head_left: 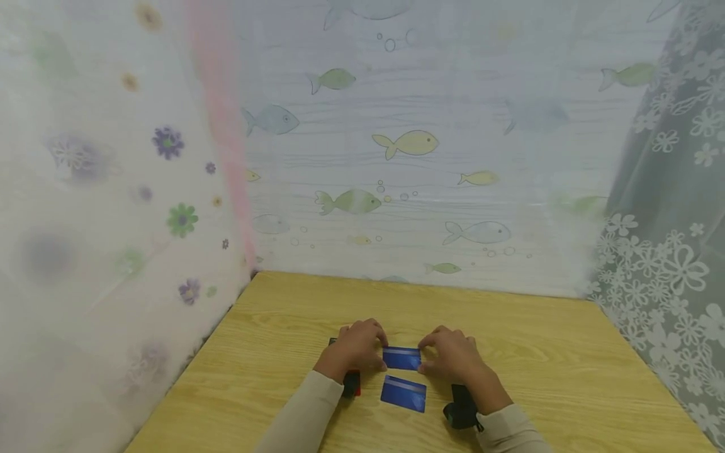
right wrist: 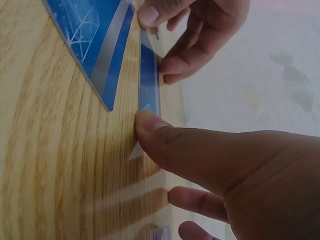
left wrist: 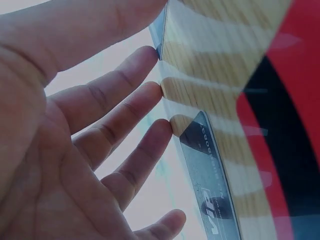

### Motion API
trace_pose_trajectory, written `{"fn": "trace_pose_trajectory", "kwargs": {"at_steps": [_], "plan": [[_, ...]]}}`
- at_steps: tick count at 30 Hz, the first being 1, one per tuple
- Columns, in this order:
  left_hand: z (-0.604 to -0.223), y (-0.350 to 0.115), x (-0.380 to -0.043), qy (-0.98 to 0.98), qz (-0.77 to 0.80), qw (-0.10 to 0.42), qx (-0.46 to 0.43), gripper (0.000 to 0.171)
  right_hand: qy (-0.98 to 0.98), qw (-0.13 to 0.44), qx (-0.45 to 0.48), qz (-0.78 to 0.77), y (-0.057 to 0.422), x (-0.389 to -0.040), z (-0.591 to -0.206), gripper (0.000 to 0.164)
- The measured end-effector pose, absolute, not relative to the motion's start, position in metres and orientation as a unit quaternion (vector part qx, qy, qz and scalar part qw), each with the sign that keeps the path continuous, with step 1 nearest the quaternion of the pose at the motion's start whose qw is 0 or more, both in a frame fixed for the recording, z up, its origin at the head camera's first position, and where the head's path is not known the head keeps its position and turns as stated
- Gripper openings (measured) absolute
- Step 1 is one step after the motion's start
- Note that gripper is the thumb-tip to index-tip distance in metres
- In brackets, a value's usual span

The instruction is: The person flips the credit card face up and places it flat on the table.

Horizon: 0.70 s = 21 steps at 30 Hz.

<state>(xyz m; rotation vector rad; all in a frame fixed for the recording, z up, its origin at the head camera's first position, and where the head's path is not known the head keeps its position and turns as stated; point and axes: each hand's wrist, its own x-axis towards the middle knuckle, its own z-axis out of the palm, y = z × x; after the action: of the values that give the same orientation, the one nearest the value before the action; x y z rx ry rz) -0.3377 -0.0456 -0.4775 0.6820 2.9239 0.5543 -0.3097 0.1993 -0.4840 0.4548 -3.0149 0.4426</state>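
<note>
A blue card (head_left: 401,358) with a pale stripe lies on the table, a hand at each of its short ends. My left hand (head_left: 358,347) holds its left edge between thumb and index finger. At the right edge my right hand (head_left: 453,356) does the same, its thumb on the near corner. In the right wrist view, both thumbs touch this blue card (right wrist: 148,75), seen nearly edge-on. Just nearer to me lies a second blue card (head_left: 404,394), slightly turned and apart from the first. The left hand's other fingertips (left wrist: 155,90) rest on the table.
Beside the left hand lies a dark card with "VIP" lettering (left wrist: 210,180), and near it a red and black flat item (left wrist: 280,115). Black items (head_left: 461,412) sit by the right wrist. Patterned curtains (head_left: 419,189) border the wooden table (head_left: 294,308).
</note>
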Motion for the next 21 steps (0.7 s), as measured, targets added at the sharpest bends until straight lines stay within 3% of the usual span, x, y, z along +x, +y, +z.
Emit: {"fn": "trace_pose_trajectory", "kwargs": {"at_steps": [8,21], "plan": [[-0.4772,-0.0487,-0.3376,0.95,0.22,0.06,0.215,0.025,-0.974,0.03,0.169,0.147,0.197,-0.3105,-0.4855,0.038],[-0.4779,-0.0487,-0.3384,0.951,0.207,0.061,0.22,0.033,-0.974,0.0,0.153,0.169,0.1927,-0.3102,-0.4883,0.04]]}}
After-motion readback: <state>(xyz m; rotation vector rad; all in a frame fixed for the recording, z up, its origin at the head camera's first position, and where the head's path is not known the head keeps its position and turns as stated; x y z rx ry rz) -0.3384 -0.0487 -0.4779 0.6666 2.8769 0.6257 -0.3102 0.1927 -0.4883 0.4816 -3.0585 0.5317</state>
